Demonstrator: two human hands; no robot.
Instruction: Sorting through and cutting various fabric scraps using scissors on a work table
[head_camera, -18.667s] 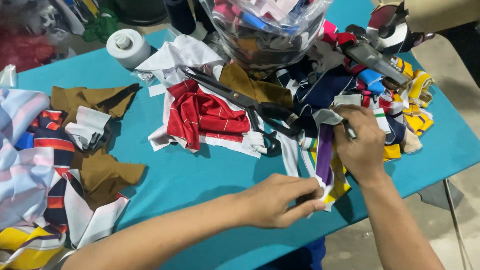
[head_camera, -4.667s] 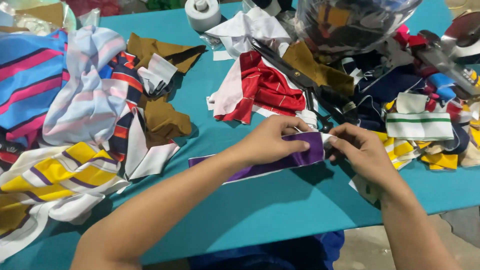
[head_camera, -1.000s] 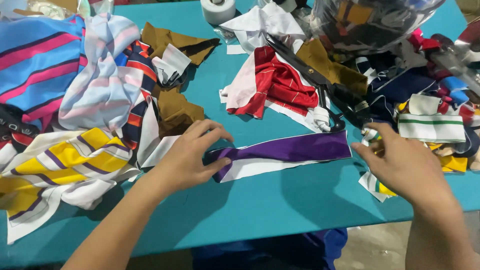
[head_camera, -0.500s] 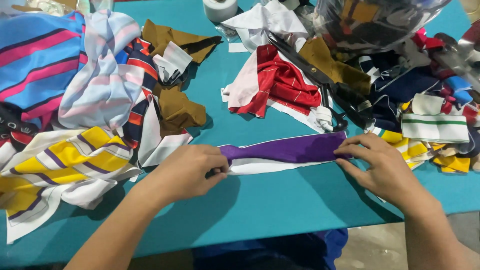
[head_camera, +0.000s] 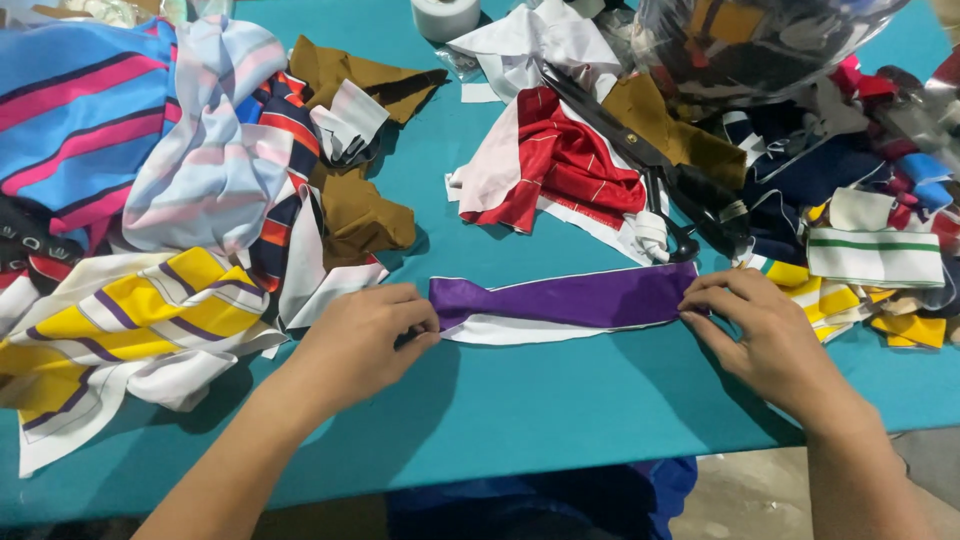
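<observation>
The purple strip of cloth (head_camera: 575, 298) lies flat across the teal surface (head_camera: 560, 410), a white layer showing along its lower edge, and both hands are on it. The left hand (head_camera: 355, 345) sits at the strip's left end, fingers curled down and pinching that end against the surface. The right hand (head_camera: 770, 335) is at the strip's right end, fingertips pressed on the cloth's corner, palm down, holding it taut rather than lifting it. Just above the strip's right half lies a red and white striped scrap (head_camera: 560, 165), and across that scrap runs a pair of long black scissors (head_camera: 650, 165), handles nearest the strip, touched by neither hand. Above the strip's left end sit brown cloth pieces (head_camera: 355, 205), and beyond the left end, farther out, a yellow and white striped piece (head_camera: 130, 325) spreads over the surface, with a blue and pink striped garment (head_camera: 70, 125) above it. Past the strip's right end a white band with a green stripe (head_camera: 875, 255) rests on a heap of mixed scraps. Far above the strip stand a white tape roll (head_camera: 447, 15) and a clear plastic bag (head_camera: 760, 45) full of offcuts.
</observation>
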